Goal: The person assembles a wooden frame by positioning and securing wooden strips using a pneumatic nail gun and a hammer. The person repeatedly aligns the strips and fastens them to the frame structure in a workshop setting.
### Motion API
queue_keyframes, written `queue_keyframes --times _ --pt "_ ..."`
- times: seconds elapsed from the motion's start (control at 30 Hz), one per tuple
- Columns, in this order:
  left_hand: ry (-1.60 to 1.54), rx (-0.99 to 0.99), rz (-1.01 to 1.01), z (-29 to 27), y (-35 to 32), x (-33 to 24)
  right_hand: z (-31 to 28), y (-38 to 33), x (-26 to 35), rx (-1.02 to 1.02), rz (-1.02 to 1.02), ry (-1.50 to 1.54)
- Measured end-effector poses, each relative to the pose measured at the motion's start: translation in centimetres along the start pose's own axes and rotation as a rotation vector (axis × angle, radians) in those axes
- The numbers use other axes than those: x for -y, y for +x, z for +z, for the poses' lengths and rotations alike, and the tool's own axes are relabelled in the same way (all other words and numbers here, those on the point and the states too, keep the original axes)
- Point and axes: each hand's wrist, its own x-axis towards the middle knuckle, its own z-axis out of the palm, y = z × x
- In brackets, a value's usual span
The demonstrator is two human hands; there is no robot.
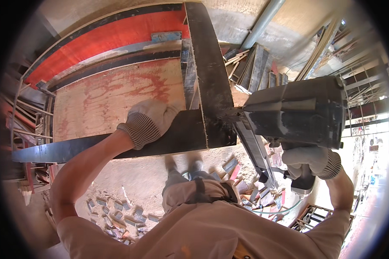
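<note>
As my gloved right hand (309, 162) wraps closed around the handle of a black nail gun (296, 113), its nose meets the right-hand corner of a timber frame, where a near black board (177, 134) joins a black crossboard (209, 64) running away from me. At left, my gloved left hand (149, 121) is closed over the upper edge of the near board, its fingertips too hidden to make out. Beyond it lies a bare plywood panel (116, 93), blotched with red stains, and at the far side stands a long red board (103, 36) edged in black, with a small blue block (166, 36) against it. Below the frame, wood offcuts (125, 218) litter the dusty floor (134, 179) to left and right of my legs. A thin hose (274, 212) curves across the near right. Planks (255, 64) lean by the far wall (231, 23), beside a grey pipe (263, 22); bright light fills the right side of the room.
</note>
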Motion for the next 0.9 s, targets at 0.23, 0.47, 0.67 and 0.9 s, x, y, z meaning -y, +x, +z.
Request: queue_keyframes --times 0.23,0.47,0.67,0.9 --pt "-0.026 -0.031 0.021 0.0 -0.2 0.0 2.9 0.6 1.6 -0.085 -0.053 0.033" --pt "-0.026 0.027 -0.038 0.5 0.4 0.2 2.1 -0.6 2.3 -0.07 0.038 0.126" --pt "-0.038 0.061 -0.028 0.1 0.4 0.2 2.9 -1.9 1.6 -0.177 -0.02 -0.017" --pt "-0.047 0.006 -0.002 0.7 0.6 0.6 3.7 -2.7 0.9 -0.207 0.002 -0.011"
